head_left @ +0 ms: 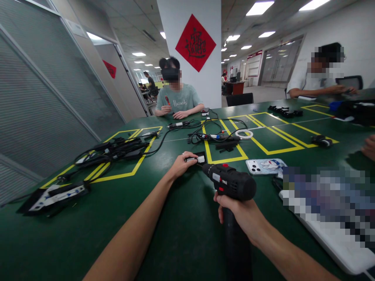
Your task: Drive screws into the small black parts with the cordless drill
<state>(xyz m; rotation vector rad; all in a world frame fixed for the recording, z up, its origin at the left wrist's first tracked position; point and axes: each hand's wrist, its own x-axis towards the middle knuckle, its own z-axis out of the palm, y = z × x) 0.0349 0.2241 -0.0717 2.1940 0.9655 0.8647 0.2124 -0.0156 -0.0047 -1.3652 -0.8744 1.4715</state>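
Observation:
My right hand (236, 208) is wrapped round the grip of a black cordless drill (231, 181) with red trim. Its nose points left and away toward a small black and white part (199, 159) lying on the green table (181, 234). My left hand (181, 164) reaches forward and pinches that small part at its left end, holding it flat on the table. The drill tip sits right beside the part; I cannot tell whether they touch.
A phone in a patterned case (265, 166) lies right of the drill. Cables and black tools (117, 150) sprawl at left, more cables and a white ring (244, 134) ahead. Yellow tape lines (225, 159) mark boxes. A person (175, 99) sits opposite, another person (319, 78) at far right.

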